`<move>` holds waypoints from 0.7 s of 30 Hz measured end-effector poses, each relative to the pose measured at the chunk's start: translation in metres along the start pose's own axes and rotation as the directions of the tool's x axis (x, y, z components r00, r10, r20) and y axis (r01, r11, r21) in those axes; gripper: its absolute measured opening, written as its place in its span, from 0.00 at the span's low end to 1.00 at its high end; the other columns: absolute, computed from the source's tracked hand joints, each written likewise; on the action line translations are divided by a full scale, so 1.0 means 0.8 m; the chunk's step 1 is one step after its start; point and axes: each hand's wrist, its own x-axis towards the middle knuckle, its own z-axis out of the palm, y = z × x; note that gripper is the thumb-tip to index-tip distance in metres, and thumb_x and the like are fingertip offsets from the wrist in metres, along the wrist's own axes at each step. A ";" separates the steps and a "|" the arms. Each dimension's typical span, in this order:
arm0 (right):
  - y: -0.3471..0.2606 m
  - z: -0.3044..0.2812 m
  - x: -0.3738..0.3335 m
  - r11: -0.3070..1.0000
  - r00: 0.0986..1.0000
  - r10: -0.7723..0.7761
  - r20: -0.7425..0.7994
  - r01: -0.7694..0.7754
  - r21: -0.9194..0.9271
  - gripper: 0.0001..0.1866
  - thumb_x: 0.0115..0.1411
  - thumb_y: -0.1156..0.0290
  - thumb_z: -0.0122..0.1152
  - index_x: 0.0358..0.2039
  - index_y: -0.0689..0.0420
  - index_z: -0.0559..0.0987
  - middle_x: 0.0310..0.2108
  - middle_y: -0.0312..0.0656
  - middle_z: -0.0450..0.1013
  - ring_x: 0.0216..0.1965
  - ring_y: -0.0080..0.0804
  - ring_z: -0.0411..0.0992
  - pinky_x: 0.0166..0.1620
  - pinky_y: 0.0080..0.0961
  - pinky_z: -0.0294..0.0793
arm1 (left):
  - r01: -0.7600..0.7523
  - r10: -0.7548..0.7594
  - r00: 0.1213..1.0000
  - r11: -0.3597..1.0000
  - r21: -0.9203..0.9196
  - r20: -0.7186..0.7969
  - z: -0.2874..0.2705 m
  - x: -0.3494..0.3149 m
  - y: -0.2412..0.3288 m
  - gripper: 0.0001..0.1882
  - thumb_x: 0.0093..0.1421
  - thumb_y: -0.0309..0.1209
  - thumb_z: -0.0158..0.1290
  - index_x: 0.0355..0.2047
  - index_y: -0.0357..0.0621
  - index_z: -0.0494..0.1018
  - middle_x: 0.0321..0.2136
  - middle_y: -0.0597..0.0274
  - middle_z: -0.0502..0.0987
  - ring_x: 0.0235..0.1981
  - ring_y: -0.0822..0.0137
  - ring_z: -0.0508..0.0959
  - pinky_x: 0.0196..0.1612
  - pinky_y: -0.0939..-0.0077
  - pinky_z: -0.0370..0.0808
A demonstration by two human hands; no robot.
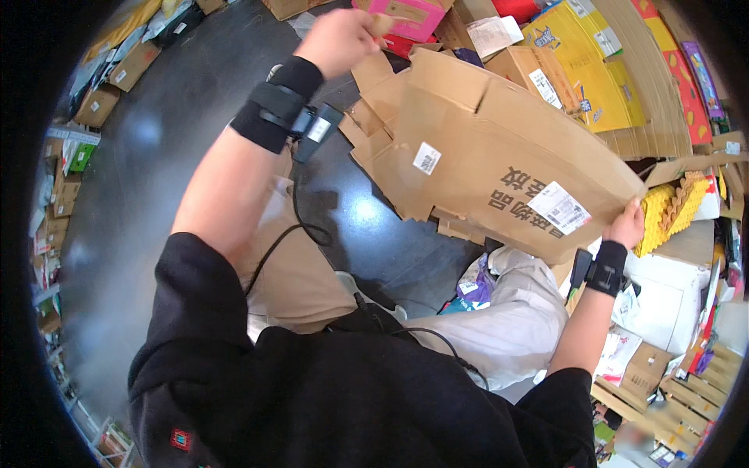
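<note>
Far-left edge: small brown cardboard boxes (117, 66) lined along the dark grey polished floor (156, 156), well apart from the work.
Left hand (337, 39): raised far up, fingers curled shut, pinching a torn brown cardboard strip (382, 23) at the top corner of the carton; black wrist strap with a small sensor (290, 109) and a cable running down to the body.
Held thing: large flattened brown cardboard carton with white stickers (484, 148), tilted, spanning between both hands, above the lap.
Right hand (626, 225): lower right, fingers closed round the carton's right edge, thumb side hidden behind the board; same black strap on that wrist.
Step in hand: looks like stripping tape or a flap from the flattened carton, judged from the pinch at the top corner.
Next move calls for: firm hold on the right edge, a steady pull away with the left.
Around: stack of yellow flattened printed cartons (593, 70) far right; pink box (409, 15) far centre; white box (663, 296) near right.
In the way: loose cardboard scraps (460, 226) under the carton, clutter close on the right.
</note>
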 end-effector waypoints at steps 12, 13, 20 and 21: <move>-0.046 0.069 -0.009 0.957 0.960 -0.153 0.237 0.203 -0.208 0.19 0.70 0.62 0.57 0.46 0.69 0.80 0.39 0.38 0.80 0.39 0.22 0.73 0.46 0.23 0.73 | 0.141 0.030 0.986 0.371 -0.918 0.163 -0.034 -0.005 0.056 0.20 0.65 0.31 0.59 0.55 0.40 0.70 0.39 0.70 0.79 0.28 0.83 0.65 0.32 0.87 0.63; -0.047 0.078 -0.007 0.962 0.951 -0.138 0.278 0.196 -0.190 0.19 0.70 0.63 0.57 0.46 0.70 0.79 0.39 0.40 0.80 0.39 0.22 0.73 0.47 0.23 0.73 | 0.142 0.015 0.987 0.360 -0.922 0.158 -0.032 -0.007 0.067 0.20 0.65 0.30 0.59 0.55 0.40 0.70 0.39 0.70 0.78 0.28 0.82 0.65 0.32 0.87 0.63; -0.023 0.168 -0.052 0.943 0.844 -0.023 0.537 0.196 -0.269 0.19 0.69 0.62 0.58 0.46 0.68 0.80 0.39 0.45 0.81 0.41 0.26 0.76 0.47 0.26 0.74 | 0.281 0.081 0.955 0.056 -0.958 0.285 0.005 -0.021 0.105 0.19 0.65 0.28 0.58 0.55 0.40 0.70 0.39 0.70 0.76 0.29 0.82 0.65 0.33 0.86 0.64; -0.006 0.178 -0.060 0.941 0.827 -0.019 0.563 0.206 -0.270 0.20 0.68 0.62 0.60 0.48 0.68 0.79 0.41 0.48 0.81 0.42 0.30 0.77 0.48 0.28 0.74 | 0.295 0.104 0.950 -0.001 -0.955 0.294 0.011 -0.021 0.111 0.18 0.66 0.27 0.57 0.55 0.41 0.70 0.38 0.71 0.76 0.29 0.82 0.65 0.33 0.87 0.65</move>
